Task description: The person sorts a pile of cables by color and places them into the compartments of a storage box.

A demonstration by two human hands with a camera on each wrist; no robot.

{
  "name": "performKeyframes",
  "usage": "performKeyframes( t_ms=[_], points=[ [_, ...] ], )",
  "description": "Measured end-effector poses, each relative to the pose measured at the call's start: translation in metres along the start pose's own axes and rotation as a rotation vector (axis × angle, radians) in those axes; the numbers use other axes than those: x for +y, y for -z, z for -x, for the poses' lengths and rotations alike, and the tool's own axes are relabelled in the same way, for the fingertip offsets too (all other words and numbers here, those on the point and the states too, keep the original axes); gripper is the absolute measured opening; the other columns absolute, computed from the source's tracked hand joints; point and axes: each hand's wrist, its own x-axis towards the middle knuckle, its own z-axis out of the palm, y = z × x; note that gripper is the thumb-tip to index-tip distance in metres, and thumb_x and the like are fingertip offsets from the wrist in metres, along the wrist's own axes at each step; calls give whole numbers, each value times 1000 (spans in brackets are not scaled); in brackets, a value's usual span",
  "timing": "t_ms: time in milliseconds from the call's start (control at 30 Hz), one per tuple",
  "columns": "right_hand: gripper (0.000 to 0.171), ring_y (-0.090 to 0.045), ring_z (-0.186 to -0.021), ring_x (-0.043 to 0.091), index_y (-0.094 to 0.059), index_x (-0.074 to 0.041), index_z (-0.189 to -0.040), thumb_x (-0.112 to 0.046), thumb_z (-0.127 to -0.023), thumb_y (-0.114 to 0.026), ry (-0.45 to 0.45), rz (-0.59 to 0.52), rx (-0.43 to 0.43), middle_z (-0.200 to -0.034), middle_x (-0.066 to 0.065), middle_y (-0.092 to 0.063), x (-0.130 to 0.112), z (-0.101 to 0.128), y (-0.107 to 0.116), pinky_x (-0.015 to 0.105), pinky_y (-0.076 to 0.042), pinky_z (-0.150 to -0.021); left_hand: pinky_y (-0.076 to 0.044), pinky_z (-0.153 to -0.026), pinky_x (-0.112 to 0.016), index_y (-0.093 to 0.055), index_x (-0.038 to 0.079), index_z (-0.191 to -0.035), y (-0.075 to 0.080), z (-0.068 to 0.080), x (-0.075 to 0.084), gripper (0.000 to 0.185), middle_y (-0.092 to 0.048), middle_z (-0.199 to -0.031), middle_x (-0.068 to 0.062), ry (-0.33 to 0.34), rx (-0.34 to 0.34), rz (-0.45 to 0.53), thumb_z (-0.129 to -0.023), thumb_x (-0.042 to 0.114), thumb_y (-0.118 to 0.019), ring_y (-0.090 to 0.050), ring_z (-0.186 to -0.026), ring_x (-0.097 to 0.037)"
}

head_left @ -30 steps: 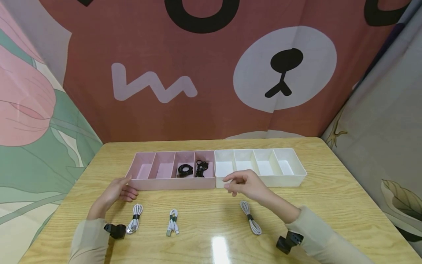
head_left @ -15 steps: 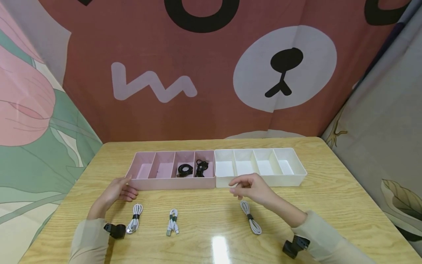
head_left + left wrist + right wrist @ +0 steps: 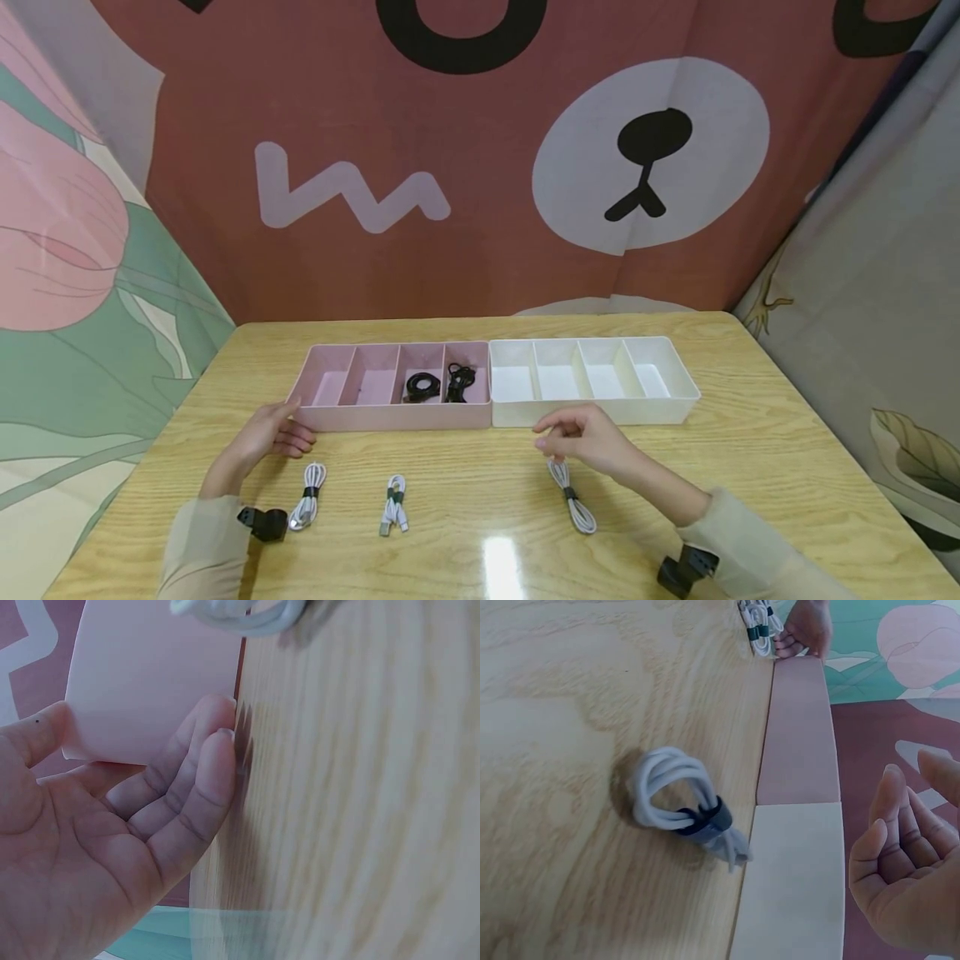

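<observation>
A wooden table [image 3: 750, 442] carries everything, backed by a cartoon bear-face cloth [image 3: 480, 150]. Across its far middle stand two four-compartment organiser trays end to end and touching: a pink tray [image 3: 393, 414] on the left-hand side and a white tray [image 3: 600, 412] on the right-hand side. The pink tray's two compartments nearest the white tray each hold a coiled black cable [image 3: 422, 385] [image 3: 459, 380].

The left hand [image 3: 266, 435] lies on the table at the pink tray's near outer corner, fingers straight and relaxed, gripping nothing; in the left wrist view the fingertips [image 3: 221, 742] meet the tabletop just beside the pink wall, the thumb against that wall. Just behind this hand, toward the person, lies a bundled white cable [image 3: 308, 496] with a dark strap, and further inward from it a smaller white bundle [image 3: 392, 503] with a green strap.

The right hand [image 3: 588, 436] hovers in front of the white tray's near wall, fingers loosely curled with nothing between them. Directly below and just behind its fingertips lies a third bundled white cable [image 3: 572, 493], its looped end under the fingers; the right wrist view shows this cable flat on the wood, apart from the hand, close to the seam where the two trays meet.
</observation>
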Motion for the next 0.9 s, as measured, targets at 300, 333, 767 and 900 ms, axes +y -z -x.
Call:
performKeyframes(
  t_ms=[300, 333, 767, 900],
  points=[
    [26, -57, -58, 15, -60, 11, -101, -5, -82, -65, -1, -9, -7, -72, 18, -63, 8, 7, 4, 25, -46, -50, -53, -64, -35, -39, -18, -114, 0, 0, 0, 61, -64, -80, -12, 4, 2, -5, -100, 40, -25, -62, -69, -22],
    [26, -57, -58, 15, -60, 12, -102, -5, -82, -65, 0, -8, -9, -72, 18, -63, 8, 8, 4, 25, -46, -49, -53, -64, -35, -38, -18, -115, 0, 0, 0, 61, -64, -80, -12, 4, 2, -6, -100, 40, -25, -62, -70, -22],
    [32, -59, -61, 17, -58, 13, -103, -8, -81, -68, -41, 35, -15, -74, 14, -64, 23, 11, 10, 29, -50, -56, -53, -63, -34, -37, -19, -116, -1, -1, 2, 61, -64, -78, -12, 21, 22, 0, -100, 39, -25, -63, -68, -21],
    [33, -59, -61, 18, -58, 13, -103, -9, -81, -68, -34, 43, -17, -74, 14, -64, 28, 12, 13, 29, -50, -55, -54, -63, -34, -39, -19, -115, -1, 0, 2, 62, -64, -78, -12, 17, 20, 0, -100, 40, -26, -63, -68, -21]
  ],
)
